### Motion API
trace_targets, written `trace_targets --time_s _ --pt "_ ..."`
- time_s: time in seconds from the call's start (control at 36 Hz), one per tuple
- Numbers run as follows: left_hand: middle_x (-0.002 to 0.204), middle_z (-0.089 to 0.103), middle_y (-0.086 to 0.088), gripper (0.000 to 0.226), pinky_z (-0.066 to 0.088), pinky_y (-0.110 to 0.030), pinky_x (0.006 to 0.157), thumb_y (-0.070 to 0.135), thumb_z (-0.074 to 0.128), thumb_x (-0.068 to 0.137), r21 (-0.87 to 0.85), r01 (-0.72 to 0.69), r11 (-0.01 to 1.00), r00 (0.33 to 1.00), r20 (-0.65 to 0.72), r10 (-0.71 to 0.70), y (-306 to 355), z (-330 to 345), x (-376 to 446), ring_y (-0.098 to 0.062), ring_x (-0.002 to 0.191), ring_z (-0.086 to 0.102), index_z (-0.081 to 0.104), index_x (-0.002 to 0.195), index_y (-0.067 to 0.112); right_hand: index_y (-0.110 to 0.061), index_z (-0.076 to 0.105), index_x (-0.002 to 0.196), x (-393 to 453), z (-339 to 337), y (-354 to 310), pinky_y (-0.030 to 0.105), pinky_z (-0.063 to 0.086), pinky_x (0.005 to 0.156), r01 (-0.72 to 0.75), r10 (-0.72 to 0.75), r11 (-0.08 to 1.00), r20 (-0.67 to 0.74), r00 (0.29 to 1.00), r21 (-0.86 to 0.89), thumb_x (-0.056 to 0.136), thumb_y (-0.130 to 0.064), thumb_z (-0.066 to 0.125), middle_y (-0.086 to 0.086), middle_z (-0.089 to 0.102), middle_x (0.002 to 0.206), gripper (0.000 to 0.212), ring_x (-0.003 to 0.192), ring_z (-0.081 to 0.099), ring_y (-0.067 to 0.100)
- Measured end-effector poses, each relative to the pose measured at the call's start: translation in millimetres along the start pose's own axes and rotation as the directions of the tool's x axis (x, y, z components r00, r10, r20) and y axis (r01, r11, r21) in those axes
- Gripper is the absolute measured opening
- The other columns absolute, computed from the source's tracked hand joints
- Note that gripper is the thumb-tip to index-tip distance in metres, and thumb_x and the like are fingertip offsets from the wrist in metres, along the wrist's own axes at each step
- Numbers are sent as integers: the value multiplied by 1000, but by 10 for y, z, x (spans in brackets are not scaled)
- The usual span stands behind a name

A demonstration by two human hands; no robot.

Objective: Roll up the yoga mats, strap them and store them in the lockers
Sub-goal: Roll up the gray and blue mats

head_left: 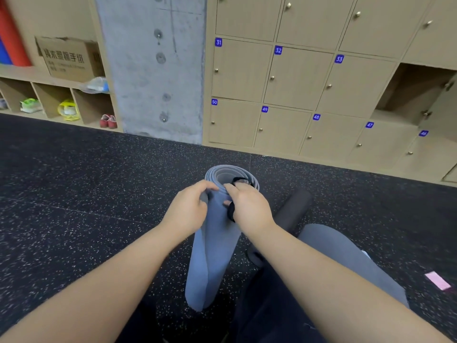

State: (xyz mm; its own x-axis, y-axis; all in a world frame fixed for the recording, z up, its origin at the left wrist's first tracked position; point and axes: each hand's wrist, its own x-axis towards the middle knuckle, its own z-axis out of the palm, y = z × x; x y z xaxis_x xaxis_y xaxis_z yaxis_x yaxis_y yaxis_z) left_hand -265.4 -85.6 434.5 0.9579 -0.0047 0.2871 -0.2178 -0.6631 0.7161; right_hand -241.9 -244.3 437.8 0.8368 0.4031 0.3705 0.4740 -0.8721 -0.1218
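Blue mat [215, 243] stood on end on floor [74, 194], for strapping. Left hand [188, 209] grips top, steadying; right hand [247, 206] pinches black strap [231, 211]. Open locker [415, 90] waiting.

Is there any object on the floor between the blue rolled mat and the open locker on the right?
Nothing visible blocks it. The blue rolled mat stands upright in both hands; the black mat lies beside it, and bare floor leads to the open locker.

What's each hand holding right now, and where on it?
Both grip the rolled blue-grey yoga mat near its top end. The left hand holds its left side; the right hand also pinches the black strap there.
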Motion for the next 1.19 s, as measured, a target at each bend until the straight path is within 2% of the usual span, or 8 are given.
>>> trace_targets --time_s 0.17,0.33,0.56,0.64,0.81,1.0,1.11,1.19 --pt "89 60 6 46 39 -19 55 -6 41 89 2 24 1000 999 31 -24 -47 -5 -95 -12 65 52 59 110 30 -9 50 135 26 -14 10 38 40 82 7 -11 999 109 994 40 99 -18 50 12 54 113 37 114 48 29" --pt "99 58 7 34 39 -22 76 23 51 98 -35 9 999 991 133 -4 -82 -79 -79 -7 90 56 49 132 27 -10 40 146 13 -26 4 32 34 100 12 -27 992 118 993 125 100 -28 50 13 52 133 50 128 43 28" --pt "90 45 4 65 33 -19 79 14 60 94 138 -111 984 979 183 84 -220 -86 46 -4 79 44 30 149 31 -18 44 144 -63 -103 22 25 29 106 11 -45 955 108 993 296 98 -33 52 5 51 140 49 132 41 19" --pt "93 40 4 62 34 -20 84 19 65 91 160 -137 978 983 142 114 -233 -45 113 -7 83 43 39 147 29 -20 41 146 -69 -115 33 26 33 103 0 -41 955 133 990 297 94 -42 57 1 50 138 59 128 44 17" --pt "137 40 -7 53 27 -34 113 18 70 86 342 -340 876 940 105 324 -196 25 202 -22 133 30 52 134 11 -18 30 148 -20 -143 102 25 33 104 -82 26 931 160 987 357 90 -30 65 0 38 151 68 134 40 18" --pt "123 53 -3 18 30 -21 99 -4 63 80 119 -324 939 946 75 317 -191 99 268 -16 125 44 55 84 12 -17 22 147 77 -63 145 24 40 95 -153 117 846 102 988 511 82 -23 75 1 41 144 84 126 48 14" --pt "124 54 -2 14 30 -20 99 -2 67 80 110 -293 950 955 79 286 -224 102 334 -18 121 49 67 80 12 -16 27 143 142 -25 149 31 42 92 -152 100 863 131 986 481 77 -30 81 -1 45 139 87 117 53 18" --pt "122 55 1 16 29 -15 96 -1 67 80 96 -268 959 962 83 260 -207 82 362 -16 116 50 70 81 15 -13 30 142 175 46 160 30 39 87 -86 52 939 108 993 334 81 -13 74 1 50 138 75 121 50 21"
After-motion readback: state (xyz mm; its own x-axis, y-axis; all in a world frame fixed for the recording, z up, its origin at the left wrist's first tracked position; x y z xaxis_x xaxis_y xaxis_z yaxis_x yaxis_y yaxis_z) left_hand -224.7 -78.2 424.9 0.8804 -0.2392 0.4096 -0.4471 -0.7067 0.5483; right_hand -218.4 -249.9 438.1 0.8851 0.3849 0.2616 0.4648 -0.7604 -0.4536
